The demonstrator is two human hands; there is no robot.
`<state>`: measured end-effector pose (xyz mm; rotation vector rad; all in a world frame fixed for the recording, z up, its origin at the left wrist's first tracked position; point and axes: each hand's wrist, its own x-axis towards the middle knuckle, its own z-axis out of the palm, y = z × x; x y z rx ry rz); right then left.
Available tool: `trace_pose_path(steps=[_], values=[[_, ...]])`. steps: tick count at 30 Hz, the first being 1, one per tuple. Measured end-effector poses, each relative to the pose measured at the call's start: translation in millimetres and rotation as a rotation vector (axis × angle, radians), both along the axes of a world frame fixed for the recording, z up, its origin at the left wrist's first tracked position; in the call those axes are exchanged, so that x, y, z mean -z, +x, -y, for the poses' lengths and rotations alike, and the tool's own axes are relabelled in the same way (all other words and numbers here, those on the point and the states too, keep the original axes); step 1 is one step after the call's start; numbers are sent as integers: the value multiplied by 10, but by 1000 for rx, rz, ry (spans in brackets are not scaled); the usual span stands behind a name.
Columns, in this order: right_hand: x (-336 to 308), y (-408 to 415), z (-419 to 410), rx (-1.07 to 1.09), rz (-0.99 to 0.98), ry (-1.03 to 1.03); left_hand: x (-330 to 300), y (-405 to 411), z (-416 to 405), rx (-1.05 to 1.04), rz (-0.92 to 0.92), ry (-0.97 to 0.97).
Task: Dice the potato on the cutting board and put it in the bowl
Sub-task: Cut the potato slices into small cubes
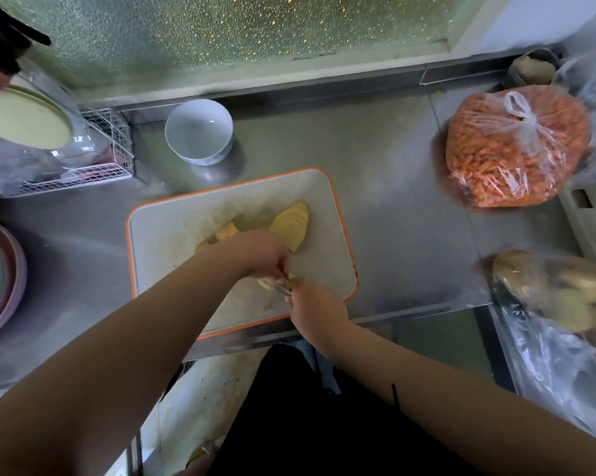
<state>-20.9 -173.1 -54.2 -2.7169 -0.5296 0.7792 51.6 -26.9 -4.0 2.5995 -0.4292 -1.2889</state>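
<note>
On the near edge of the cutting board (327,235), your left hand (258,252) curls its fingers round a small potato piece (265,283), steadying it, while your right hand (315,304) closes its grip on what looks like a knife (284,288); blur hides the blade. Fanned potato slices (289,226) wait further back, kept clear of the cut. Beyond the board on the bench (393,201), the bowl (198,130) holds nothing yet.

Both hands, left (262,254) and right (315,305), meet with fingers curled, forearms extended.
</note>
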Motion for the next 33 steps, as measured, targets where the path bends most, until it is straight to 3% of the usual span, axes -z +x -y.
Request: trace_pose_path(steps=[23,33], values=[[-115,43,191,-50,383,-114,222,169,-35,10,-43,11],[-294,89,305,-98,395,-139,333,214,-18,11,-82,36]])
